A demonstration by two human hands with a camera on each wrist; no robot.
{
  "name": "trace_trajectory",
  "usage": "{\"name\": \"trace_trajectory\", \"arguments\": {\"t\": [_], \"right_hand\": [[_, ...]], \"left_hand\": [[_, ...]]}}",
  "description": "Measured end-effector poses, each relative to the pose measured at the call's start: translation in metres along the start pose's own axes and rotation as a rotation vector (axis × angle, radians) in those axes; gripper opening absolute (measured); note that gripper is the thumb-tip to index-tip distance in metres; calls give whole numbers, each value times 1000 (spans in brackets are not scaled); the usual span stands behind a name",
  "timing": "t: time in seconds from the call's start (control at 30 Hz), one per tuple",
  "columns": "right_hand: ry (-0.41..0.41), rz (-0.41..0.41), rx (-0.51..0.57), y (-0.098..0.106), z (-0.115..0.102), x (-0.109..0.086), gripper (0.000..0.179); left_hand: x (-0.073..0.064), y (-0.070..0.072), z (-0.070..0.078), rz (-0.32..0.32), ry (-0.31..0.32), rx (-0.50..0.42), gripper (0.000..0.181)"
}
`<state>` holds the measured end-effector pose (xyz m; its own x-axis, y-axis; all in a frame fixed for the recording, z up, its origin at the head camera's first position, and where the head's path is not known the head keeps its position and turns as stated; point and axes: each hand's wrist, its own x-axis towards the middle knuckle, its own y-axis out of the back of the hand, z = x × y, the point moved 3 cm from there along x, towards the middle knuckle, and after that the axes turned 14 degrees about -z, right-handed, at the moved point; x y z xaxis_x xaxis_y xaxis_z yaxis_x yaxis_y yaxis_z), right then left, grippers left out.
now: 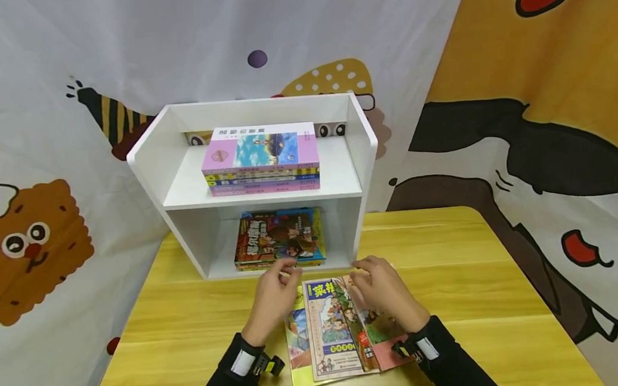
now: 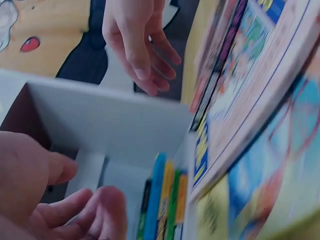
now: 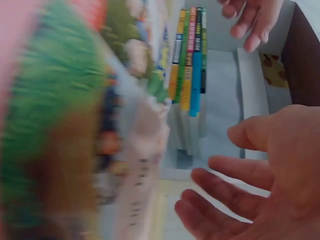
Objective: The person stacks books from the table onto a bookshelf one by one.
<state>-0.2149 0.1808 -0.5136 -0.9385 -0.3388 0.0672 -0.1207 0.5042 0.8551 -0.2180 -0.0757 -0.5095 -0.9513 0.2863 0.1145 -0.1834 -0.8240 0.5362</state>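
Several books lie fanned out on the table in front of the shelf: a yellow-edged one [image 1: 302,373], a cream comic-style book [image 1: 332,335] on it, and a narrow green-and-red one [image 1: 359,339]. A pink-bottomed book [image 1: 387,349] lies rightmost, partly under my right forearm. My left hand [image 1: 274,297] hovers over the fan's upper left, fingers loosely bent, holding nothing. Above the fan's upper right is my right hand [image 1: 384,289], its fingers [image 3: 225,200] apart and nothing between them. Just beyond both hands, a stack of books [image 1: 277,237] sits in the lower compartment.
A white two-tier shelf [image 1: 182,226] stands at the back of the wooden table [image 1: 443,267]. Its upper tier bears a stack of books with a pink-and-blue cover [image 1: 263,151] on top. A cartoon-print cloth [image 1: 40,116] hangs behind.
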Motion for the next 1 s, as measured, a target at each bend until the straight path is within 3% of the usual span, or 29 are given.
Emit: {"name": "trace_trajectory", "arguments": {"t": [0.1, 0.2, 0.47, 0.6, 0.77, 1.0], "right_hand": [[6, 23, -30, -4, 9, -15, 29], [3, 74, -75, -8, 16, -24, 26], [40, 108, -88, -27, 20, -31, 28], [20, 108, -70, -38, 22, -32, 30], [7, 97, -46, -45, 25, -35, 35], [36, 81, -64, -51, 29, -35, 39]], "left_hand": [[2, -23, 4, -115, -14, 22, 31], [4, -40, 6, -181, -20, 61, 36], [11, -72, 5, -221, 17, 143, 39], [15, -79, 5, -202, 3, 205, 34], [18, -85, 3, -262, -6, 304, 33], [16, -83, 3, -304, 27, 313, 38]]}}
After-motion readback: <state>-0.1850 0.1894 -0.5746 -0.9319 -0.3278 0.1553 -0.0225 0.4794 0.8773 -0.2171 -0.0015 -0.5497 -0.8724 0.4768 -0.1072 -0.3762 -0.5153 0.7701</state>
